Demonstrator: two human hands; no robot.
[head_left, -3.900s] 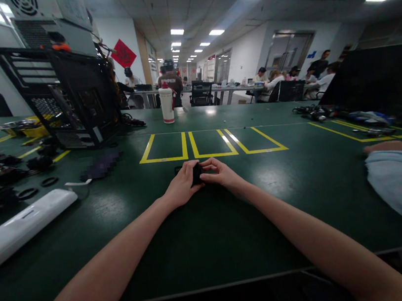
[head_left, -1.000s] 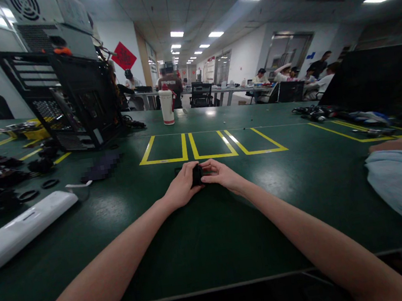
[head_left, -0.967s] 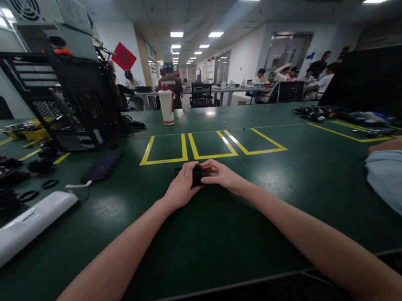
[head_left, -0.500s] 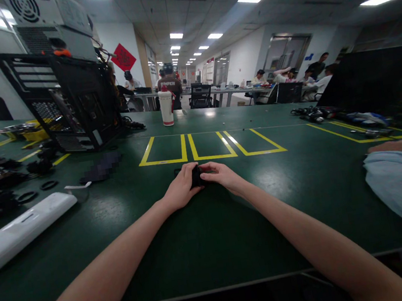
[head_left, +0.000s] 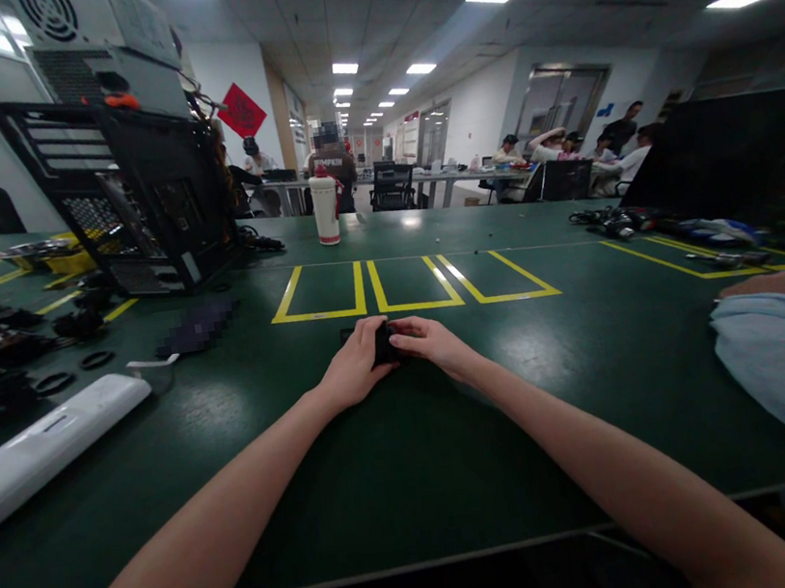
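Note:
A small black object rests at the middle of the green table, its kind hard to make out because my fingers cover most of it. From the left, my left hand is closed over it, fingers on top and thumb along the near side. My right hand grips its right end with thumb and fingertips. Both forearms reach in from the near edge. Just beyond my hands, yellow tape outlines mark the table.
At left stand a black computer case, a white elongated device, black rings and dark parts. A white bottle stands farther back. A co-worker's blue sleeve rests at right, near a dark monitor.
My hands stay almost still on the black object. At right, the co-worker's hands have shifted slightly.

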